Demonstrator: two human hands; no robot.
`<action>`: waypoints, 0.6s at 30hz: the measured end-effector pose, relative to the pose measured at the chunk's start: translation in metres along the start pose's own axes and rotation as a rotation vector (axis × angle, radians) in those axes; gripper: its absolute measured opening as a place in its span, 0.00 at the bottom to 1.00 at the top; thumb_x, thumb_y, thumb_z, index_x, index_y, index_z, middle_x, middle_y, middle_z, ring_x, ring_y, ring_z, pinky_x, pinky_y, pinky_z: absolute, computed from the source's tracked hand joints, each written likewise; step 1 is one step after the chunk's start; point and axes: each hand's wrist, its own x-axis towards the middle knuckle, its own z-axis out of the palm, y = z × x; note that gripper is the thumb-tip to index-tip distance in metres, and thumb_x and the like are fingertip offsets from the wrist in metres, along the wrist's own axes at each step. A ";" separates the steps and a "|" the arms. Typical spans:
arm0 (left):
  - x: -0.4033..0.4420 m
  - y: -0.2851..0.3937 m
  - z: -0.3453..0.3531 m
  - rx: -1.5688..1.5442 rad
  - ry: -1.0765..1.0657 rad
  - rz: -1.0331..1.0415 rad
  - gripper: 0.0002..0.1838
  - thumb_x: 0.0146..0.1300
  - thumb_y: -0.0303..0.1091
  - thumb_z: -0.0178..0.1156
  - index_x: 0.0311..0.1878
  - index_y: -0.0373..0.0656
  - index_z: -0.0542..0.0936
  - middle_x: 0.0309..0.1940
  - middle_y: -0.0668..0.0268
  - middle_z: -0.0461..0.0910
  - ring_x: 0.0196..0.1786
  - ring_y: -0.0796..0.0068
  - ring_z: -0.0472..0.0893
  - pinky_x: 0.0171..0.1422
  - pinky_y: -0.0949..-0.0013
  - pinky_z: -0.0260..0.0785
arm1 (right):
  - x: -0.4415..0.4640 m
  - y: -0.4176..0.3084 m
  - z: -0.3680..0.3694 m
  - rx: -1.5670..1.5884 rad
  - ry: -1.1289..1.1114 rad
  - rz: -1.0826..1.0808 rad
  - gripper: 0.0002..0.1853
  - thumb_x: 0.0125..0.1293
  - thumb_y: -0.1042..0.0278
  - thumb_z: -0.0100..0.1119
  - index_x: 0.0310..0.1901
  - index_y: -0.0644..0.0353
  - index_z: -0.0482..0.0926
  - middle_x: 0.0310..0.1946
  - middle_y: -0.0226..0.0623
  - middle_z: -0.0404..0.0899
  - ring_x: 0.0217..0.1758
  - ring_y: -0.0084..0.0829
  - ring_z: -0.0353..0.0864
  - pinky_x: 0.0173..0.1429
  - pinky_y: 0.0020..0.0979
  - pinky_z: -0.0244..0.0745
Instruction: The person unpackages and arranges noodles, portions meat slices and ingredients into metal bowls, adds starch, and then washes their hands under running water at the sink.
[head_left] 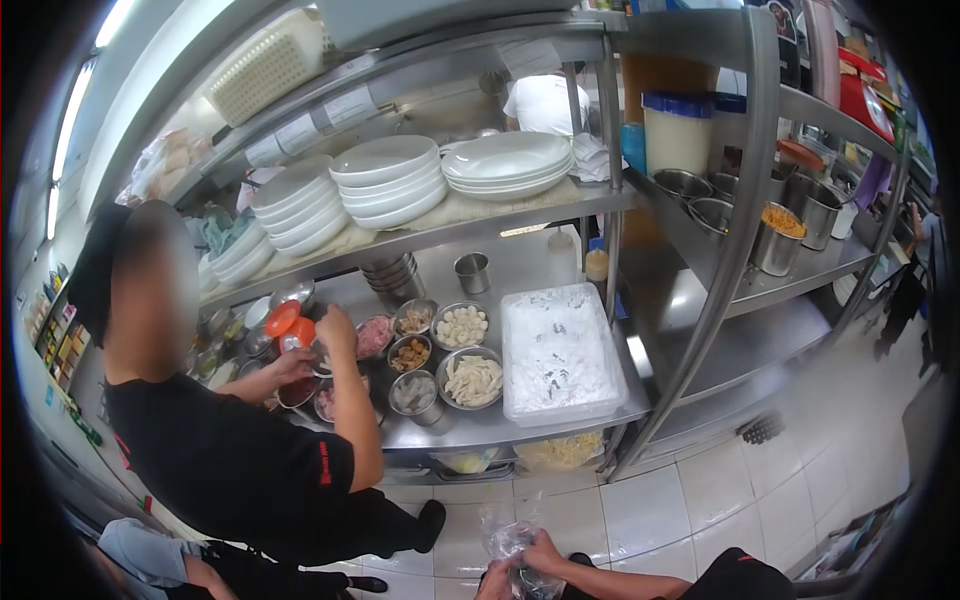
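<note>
Two hands (541, 553) (495, 581) closed on a crumpled clear plastic bag (507, 537), above tiled floor (640, 515).

Your kit: short black sleeve (745, 580), small red marking (746, 557) on it, well up-arm from your bare right hand (541, 553).

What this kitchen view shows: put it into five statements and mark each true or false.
1. The left hand and right hand hold a clear plastic bag. True.
2. The stacked white plates sit below the counter. False: they sit on the shelf above it.
3. The white tub stands right of the bowl of pale strips. True.
4. The co-worker's hands are inside the tub. False: they are among the bowls, left of it.
5. The metal pot with orange food stands on the floor. False: it is on the rack at the right.
</note>
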 end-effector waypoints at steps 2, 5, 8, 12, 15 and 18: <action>-0.004 -0.004 -0.007 0.264 0.050 0.179 0.12 0.58 0.36 0.55 0.40 0.38 0.76 0.33 0.60 0.79 0.34 0.64 0.78 0.40 0.63 0.70 | 0.001 -0.021 0.007 -0.581 -0.035 -0.131 0.19 0.45 0.73 0.56 0.43 0.63 0.71 0.37 0.44 0.76 0.43 0.36 0.76 0.47 0.31 0.70; -0.013 0.026 -0.001 -0.254 0.058 -0.031 0.10 0.56 0.31 0.58 0.41 0.39 0.75 0.30 0.64 0.77 0.31 0.68 0.77 0.32 0.65 0.72 | 0.004 -0.033 0.019 -0.893 -0.122 -0.368 0.24 0.43 0.70 0.57 0.47 0.63 0.70 0.47 0.49 0.71 0.52 0.43 0.71 0.54 0.34 0.66; -0.005 0.034 -0.004 -0.495 0.227 0.001 0.12 0.59 0.33 0.55 0.43 0.37 0.74 0.34 0.61 0.76 0.34 0.65 0.78 0.34 0.60 0.73 | 0.014 -0.051 0.019 -1.122 -0.359 -0.175 0.36 0.44 0.58 0.64 0.56 0.60 0.65 0.58 0.51 0.61 0.61 0.49 0.61 0.61 0.41 0.59; -0.021 0.092 0.005 -0.456 0.199 0.066 0.14 0.62 0.37 0.51 0.45 0.37 0.74 0.36 0.59 0.76 0.36 0.61 0.78 0.37 0.57 0.73 | -0.006 -0.127 0.034 -1.265 -0.128 -0.275 0.59 0.36 0.36 0.69 0.67 0.55 0.48 0.66 0.50 0.47 0.67 0.64 0.42 0.67 0.52 0.47; -0.017 0.091 0.007 -0.389 0.052 -0.010 0.15 0.62 0.40 0.51 0.45 0.39 0.74 0.35 0.60 0.76 0.35 0.63 0.78 0.38 0.60 0.73 | 0.008 -0.086 0.032 -0.903 -0.223 -0.487 0.58 0.35 0.39 0.71 0.66 0.56 0.51 0.65 0.50 0.51 0.67 0.58 0.47 0.68 0.47 0.48; -0.002 0.093 0.006 -0.280 0.019 -0.027 0.14 0.62 0.38 0.53 0.45 0.39 0.74 0.35 0.63 0.75 0.35 0.68 0.77 0.38 0.65 0.72 | 0.017 -0.078 0.037 -0.798 -0.300 -0.369 0.48 0.36 0.49 0.73 0.61 0.57 0.62 0.60 0.49 0.60 0.65 0.50 0.56 0.67 0.41 0.54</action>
